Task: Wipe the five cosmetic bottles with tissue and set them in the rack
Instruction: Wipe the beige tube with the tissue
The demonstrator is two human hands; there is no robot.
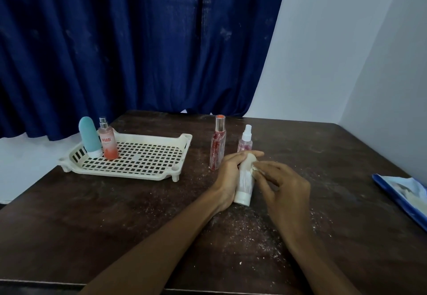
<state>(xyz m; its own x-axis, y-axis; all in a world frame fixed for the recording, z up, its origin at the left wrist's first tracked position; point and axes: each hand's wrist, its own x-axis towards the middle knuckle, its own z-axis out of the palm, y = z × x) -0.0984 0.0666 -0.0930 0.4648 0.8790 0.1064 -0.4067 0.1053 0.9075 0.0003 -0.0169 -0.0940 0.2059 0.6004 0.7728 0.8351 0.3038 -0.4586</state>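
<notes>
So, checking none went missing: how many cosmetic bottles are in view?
5. The teal bottle and orange spray stand in the rack; the tall red bottle and small pink spray stand on the table; the left hand holds the white bottle.

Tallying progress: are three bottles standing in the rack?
No, only two stand in the rack: the teal bottle and the pink spray bottle.

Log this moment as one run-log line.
wiping white bottle | left hand: holds it | right hand: tissue on it | rack: teal bottle, orange bottle | table: red bottle, pink spray bottle
</notes>
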